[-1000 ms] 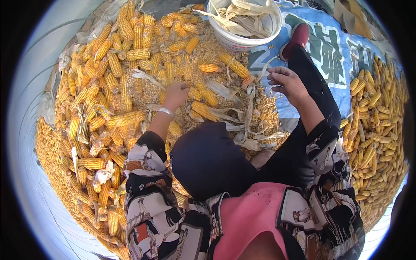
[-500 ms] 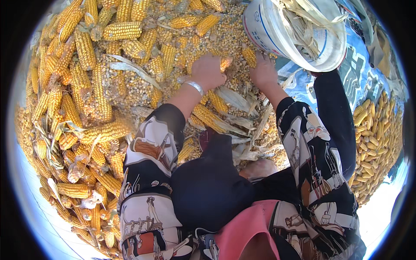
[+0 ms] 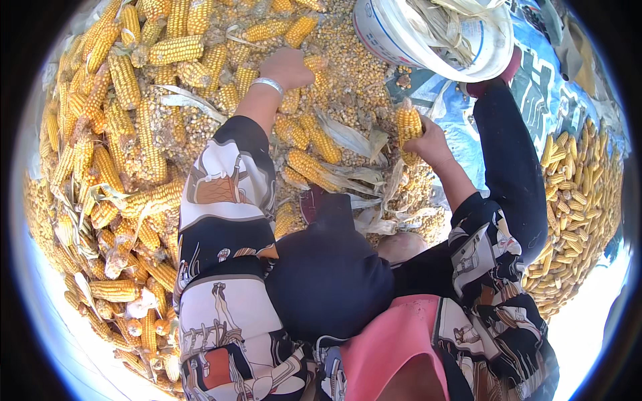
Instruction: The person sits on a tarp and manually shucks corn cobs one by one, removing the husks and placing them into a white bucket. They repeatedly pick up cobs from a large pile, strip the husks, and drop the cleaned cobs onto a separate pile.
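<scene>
My right hand point(image 3: 431, 144) grips a yellow ear of corn point(image 3: 408, 125), raised upright over loose kernels and dry husks. Farther out and to the left, my left hand point(image 3: 286, 68) is closed with its back toward me. Another ear of corn point(image 3: 316, 63) pokes out beside its fingers and appears to be in its grasp; the fingertips are mostly hidden. Between my arms, several ears point(image 3: 313, 170) lie with pale dry husks point(image 3: 348, 137) over scattered kernels point(image 3: 348, 60).
A white bucket point(image 3: 376, 33) holding dry husks point(image 3: 445, 37) stands at the far right on a blue printed sheet point(image 3: 465, 137). Heaped ears of corn point(image 3: 120, 167) cover the left side. Another pile of ears point(image 3: 575, 207) lies at the right, beyond my dark-trousered leg point(image 3: 511, 174).
My right hand has drawn back toward me, lifting an ear of corn off the kernels. My left hand has moved farther away and slightly left, the ear beside it moving along. The view has shifted slightly.
</scene>
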{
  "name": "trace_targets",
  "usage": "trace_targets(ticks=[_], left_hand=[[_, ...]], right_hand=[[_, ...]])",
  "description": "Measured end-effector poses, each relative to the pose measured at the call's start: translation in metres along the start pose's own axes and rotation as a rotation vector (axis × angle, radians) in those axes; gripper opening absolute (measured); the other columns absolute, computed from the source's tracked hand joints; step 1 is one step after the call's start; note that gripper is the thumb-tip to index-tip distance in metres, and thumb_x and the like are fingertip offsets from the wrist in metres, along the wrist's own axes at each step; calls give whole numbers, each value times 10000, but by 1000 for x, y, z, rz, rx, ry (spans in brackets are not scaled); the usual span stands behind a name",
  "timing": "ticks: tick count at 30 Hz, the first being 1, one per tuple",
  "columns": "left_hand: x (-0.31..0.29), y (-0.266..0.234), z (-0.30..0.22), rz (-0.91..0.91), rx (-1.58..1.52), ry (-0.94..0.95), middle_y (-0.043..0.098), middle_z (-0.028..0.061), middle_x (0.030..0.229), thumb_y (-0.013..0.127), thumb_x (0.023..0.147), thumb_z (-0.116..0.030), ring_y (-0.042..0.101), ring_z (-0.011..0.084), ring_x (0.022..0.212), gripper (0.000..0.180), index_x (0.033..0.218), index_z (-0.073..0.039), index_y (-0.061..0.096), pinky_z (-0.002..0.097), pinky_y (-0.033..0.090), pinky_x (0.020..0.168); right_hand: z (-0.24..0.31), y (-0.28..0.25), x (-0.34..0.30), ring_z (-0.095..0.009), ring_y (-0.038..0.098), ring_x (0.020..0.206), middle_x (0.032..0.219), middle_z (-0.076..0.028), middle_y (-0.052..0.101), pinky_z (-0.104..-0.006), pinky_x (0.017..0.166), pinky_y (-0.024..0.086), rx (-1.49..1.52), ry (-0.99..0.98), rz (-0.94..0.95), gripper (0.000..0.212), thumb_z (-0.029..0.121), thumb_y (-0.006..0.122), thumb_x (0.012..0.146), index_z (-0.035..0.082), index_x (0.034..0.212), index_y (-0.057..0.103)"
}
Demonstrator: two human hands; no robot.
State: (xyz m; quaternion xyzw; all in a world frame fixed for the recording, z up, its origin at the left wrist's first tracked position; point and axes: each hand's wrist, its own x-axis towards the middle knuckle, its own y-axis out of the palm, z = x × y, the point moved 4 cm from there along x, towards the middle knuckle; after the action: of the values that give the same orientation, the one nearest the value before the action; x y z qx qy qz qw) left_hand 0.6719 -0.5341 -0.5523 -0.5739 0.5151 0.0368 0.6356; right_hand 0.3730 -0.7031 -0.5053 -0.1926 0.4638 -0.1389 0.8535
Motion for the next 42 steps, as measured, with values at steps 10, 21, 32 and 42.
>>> trace_targets(ticks=[10,21,32,42], left_hand=[[-79,59,3,-524,-410,55,511,221,1316,751,675,-261,570,360,1128,547,1141,9,656,398,469,975],[-40,34,2,240,-646,-135,635,178,1204,779,678,-379,609,316,1096,624,1128,37,664,397,472,925],[-222,43,-85,403,-1427,-19,622,97,1168,663,851,-241,606,200,1037,485,1259,-10,543,389,491,869],[-304,-89,-303,457,-364,207,692,104,1057,747,777,-167,644,193,989,448,1180,-1,643,393,529,819]], right_hand=[[2,11,-61,-290,644,920,1027,-152,644,-431,863,531,1412,227,442,515,201,677,771,-18,1214,532],[46,44,-40,-315,657,895,991,-184,644,-447,796,559,1361,255,540,440,240,670,827,-14,1165,545],[60,68,-110,-336,604,1094,1216,-165,596,-539,942,492,1440,74,815,580,122,632,788,19,1331,457],[24,-21,-228,-281,624,1049,1173,-113,646,-464,965,465,2044,-190,732,539,172,664,782,63,1294,537]])
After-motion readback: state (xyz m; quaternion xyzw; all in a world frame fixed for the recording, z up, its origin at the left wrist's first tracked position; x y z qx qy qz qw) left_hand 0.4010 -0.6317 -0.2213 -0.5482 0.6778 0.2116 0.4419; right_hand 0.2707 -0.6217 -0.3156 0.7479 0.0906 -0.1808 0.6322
